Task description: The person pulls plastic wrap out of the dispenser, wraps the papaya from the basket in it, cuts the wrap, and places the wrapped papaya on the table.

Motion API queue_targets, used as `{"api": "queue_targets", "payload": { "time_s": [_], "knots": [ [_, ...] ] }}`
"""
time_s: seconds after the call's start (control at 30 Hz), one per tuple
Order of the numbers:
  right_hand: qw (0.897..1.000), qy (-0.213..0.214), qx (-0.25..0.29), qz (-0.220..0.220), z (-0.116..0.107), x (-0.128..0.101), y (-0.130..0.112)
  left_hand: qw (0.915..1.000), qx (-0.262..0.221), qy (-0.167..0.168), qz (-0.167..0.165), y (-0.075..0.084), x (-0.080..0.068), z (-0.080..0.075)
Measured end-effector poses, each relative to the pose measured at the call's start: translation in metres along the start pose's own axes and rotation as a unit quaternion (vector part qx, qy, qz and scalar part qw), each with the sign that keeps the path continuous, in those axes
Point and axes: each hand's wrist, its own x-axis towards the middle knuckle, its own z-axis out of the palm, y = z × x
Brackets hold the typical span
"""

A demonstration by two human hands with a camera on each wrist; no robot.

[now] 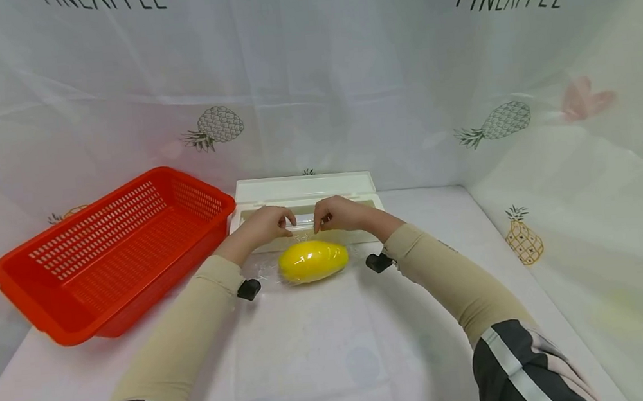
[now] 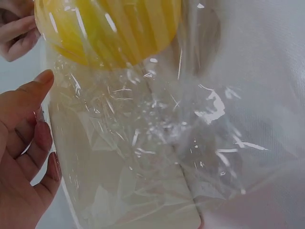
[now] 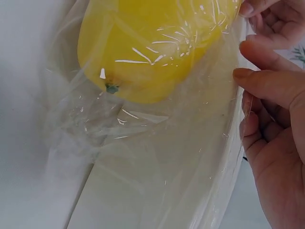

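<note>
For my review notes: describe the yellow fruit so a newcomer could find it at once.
On the white table, right of the red basket, sits a cream dispenser box. The yellow fruit lies just in front of it, between both forearms. It alone is yellow, oval and covered in clear film.

Both beige-sleeved arms are stretched forward, wrists close together. The left hand [image 1: 268, 224] and right hand [image 1: 339, 213] are held side by side, fingers curled downward, thumbs tucked under.

Red basket [image 1: 111, 253] blocks at 9 o'clock, white dispenser box [image 1: 304, 192] at 12 (against the curtain); tabletop [image 1: 336, 347] toward 6 lies open.
</note>
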Motion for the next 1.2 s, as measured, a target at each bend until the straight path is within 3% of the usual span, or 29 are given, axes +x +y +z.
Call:
{"api": "queue_targets", "payload": {
  "time_s": [0.23,0.67,0.87,1.2],
  "knots": [
    [0.999,-0.017,-0.03,0.015,0.002,-0.006,-0.006,1.0,0.006,0.0,0.003,0.002,-0.002,-0.002],
    [0.998,0.009,-0.048,0.024,0.023,-0.036,-0.023,0.9998,-0.02,-0.006,0.0,0.007,-0.018,-0.005],
    [0.997,0.047,-0.054,0.027,0.03,-0.041,-0.023,0.9991,-0.038,0.008,0.02,0.006,-0.022,-0.004],
    [0.995,0.089,-0.045,-0.011,0.035,-0.039,-0.021,0.998,-0.052,0.006,0.035,0.005,-0.028,0.004]
  ]
}}
